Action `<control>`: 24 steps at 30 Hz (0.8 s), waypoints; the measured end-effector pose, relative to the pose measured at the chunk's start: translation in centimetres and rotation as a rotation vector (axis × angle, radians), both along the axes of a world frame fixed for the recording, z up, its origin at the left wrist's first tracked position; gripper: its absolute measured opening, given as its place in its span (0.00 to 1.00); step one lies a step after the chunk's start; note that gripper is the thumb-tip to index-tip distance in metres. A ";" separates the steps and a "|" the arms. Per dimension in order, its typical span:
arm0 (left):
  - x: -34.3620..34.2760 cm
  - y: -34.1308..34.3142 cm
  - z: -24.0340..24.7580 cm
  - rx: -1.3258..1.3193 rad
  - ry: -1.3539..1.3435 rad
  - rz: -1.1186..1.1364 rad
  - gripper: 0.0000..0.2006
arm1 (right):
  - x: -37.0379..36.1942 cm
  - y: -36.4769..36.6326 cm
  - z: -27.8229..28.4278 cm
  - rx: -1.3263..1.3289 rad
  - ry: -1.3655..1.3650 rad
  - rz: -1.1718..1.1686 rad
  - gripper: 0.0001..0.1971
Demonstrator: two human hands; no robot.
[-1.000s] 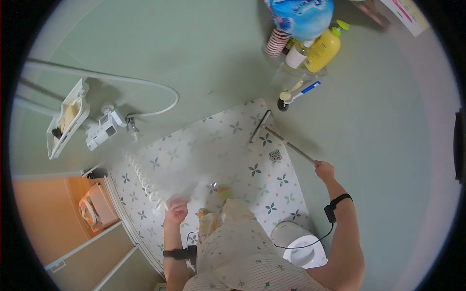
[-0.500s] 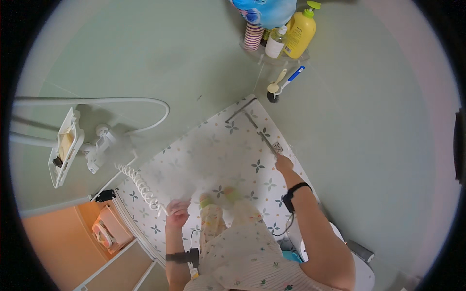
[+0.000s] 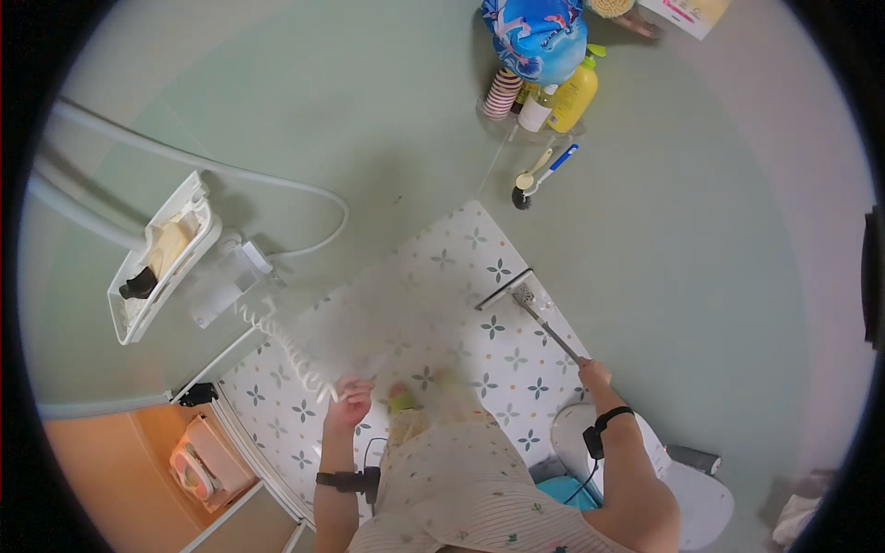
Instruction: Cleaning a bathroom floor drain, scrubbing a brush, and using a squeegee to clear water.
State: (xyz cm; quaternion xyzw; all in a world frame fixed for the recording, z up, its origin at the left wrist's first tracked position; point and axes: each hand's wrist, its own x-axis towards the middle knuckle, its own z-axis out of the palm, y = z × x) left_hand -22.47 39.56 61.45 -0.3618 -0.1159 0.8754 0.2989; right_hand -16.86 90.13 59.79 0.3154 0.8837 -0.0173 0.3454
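Note:
My right hand (image 3: 595, 373) is closed around the grey handle of a floor squeegee (image 3: 556, 337). The squeegee's dark-edged blade lies on the patterned tile floor (image 3: 516, 405), beside the floor drain (image 3: 525, 296) near the right wall. At the left, my left hand (image 3: 350, 403) is closed at the lower end of a white coiled hose (image 3: 293, 355). Whatever nozzle sits in that hand is mostly hidden by the fingers. A hazy blur covers the floor ahead of it and part of my feet.
A soap tray (image 3: 166, 253) and a pale valve fitting (image 3: 226, 281) are on the left wall. Bottles (image 3: 573, 100) stand on a corner shelf, with brushes (image 3: 544, 173) hanging below. A toilet (image 3: 687, 502) is at lower right, an orange cabinet (image 3: 111, 470) at lower left.
The squeegee blade has come back from the far corner to beside the drain, as my right hand drew nearer and to the right. My left hand has shifted slightly; the view has tilted a little.

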 end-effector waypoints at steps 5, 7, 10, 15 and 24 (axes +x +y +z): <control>0.5 -2.6 0.3 0.097 -0.034 -0.089 0.06 | 5.6 -1.8 0.9 -0.077 0.201 -0.102 0.18; 0.7 -3.3 -0.1 0.101 -0.032 -0.125 0.06 | 8.6 -3.2 0.4 -0.127 0.271 -0.102 0.18; 1.4 -5.0 -2.0 -0.085 -0.074 -0.165 0.18 | 11.0 -6.8 1.3 -0.182 0.309 -0.089 0.17; 1.5 -5.8 -2.1 -0.288 0.027 -0.211 0.21 | 19.3 -9.4 -1.6 -0.200 0.435 -0.176 0.16; 5.7 -6.3 -4.6 -0.635 0.126 -0.444 0.07 | 35.4 -16.1 -2.9 -0.415 0.481 -0.556 0.17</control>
